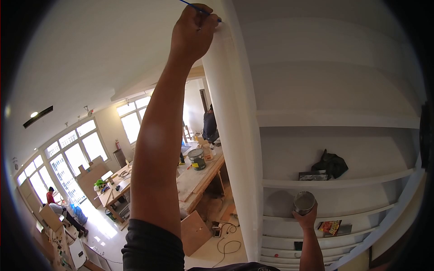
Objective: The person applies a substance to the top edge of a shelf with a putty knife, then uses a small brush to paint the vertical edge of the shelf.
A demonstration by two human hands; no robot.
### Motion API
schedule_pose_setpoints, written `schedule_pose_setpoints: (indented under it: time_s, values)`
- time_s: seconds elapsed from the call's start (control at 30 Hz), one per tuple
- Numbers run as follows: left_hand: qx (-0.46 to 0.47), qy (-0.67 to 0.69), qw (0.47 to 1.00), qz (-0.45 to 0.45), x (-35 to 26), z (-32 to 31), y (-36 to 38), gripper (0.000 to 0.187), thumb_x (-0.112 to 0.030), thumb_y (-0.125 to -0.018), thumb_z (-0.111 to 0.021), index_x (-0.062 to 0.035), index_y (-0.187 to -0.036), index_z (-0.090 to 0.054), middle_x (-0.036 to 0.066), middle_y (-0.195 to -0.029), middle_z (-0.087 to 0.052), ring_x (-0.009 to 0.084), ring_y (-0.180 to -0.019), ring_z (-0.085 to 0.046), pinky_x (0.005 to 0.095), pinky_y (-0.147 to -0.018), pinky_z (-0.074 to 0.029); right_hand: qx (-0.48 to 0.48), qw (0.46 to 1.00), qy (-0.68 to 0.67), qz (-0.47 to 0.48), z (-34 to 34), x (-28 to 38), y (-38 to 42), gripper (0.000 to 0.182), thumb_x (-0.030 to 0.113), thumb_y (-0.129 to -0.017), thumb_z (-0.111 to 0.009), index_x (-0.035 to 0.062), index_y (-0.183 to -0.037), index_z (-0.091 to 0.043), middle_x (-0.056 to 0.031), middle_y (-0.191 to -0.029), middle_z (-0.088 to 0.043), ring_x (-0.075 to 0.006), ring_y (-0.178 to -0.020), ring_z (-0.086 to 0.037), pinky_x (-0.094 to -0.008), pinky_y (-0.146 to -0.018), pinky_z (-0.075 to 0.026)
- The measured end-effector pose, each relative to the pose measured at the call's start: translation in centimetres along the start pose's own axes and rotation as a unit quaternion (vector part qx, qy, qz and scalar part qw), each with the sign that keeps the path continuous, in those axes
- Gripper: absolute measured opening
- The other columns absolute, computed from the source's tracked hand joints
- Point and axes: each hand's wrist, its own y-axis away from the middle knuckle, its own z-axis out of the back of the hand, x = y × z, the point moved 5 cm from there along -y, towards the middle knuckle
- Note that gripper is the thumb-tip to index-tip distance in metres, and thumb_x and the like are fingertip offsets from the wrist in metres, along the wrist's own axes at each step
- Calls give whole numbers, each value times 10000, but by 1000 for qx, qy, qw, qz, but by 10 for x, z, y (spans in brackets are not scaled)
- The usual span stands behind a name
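- The thin tool (pixel 201 9) is bright blue and slender, slanting from the picture's top edge down to the right, with its lower end at the edge of the pale upright panel (pixel 228 90); its upper part is cut off.
- The round can (pixel 304 203) has a dull metallic rim and a greyish inside; its open mouth shows, but what it holds cannot be made out. It is in front of the white shelves (pixel 339 183), on the right.
- The left hand (pixel 193 34) is raised high, the arm stretched up steeply from a dark sleeve, wrist bent slightly right, fingers closed around the blue tool.
- The right hand (pixel 306 218) is low on the right, forearm upright, fingers curled around the can from below.
- A dark crumpled bag (pixel 332 165) lies on a shelf above the can.
- Farther off, left of the panel, a bucket (pixel 196 159) stands on a wooden desk (pixel 199 183).
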Motion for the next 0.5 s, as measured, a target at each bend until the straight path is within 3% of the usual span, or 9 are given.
schedule_pose_setpoints:
  time_s: [0.2, 0.5]
  values:
    - [-15, 17, 1000, 9, 2, 0, -6, 280, -182, -1041, -664, 17, -1214, -570, 154, -1096, -754, 229, -1002, -773, 346, -860, -662, 1, 1000, -6, 8, 0, -2, 1, 1038, 241, -584, -944, 55, -1467, -432, -176, -1337, -608, -344, -1252, -623, -458, -1086, -487]
    - [-46, 4, 999, -3, -6, -1, -8, 268, -181, -1041, -668, 16, -1194, -570, 143, -1061, -779, 207, -994, -773, 330, -867, -653, 5, 1000, -19, 6, 0, 1, 0, 1062, 242, -576, -948, 50, -1484, -431, -185, -1357, -616, -364, -1264, -635, -458, -1078, -514]
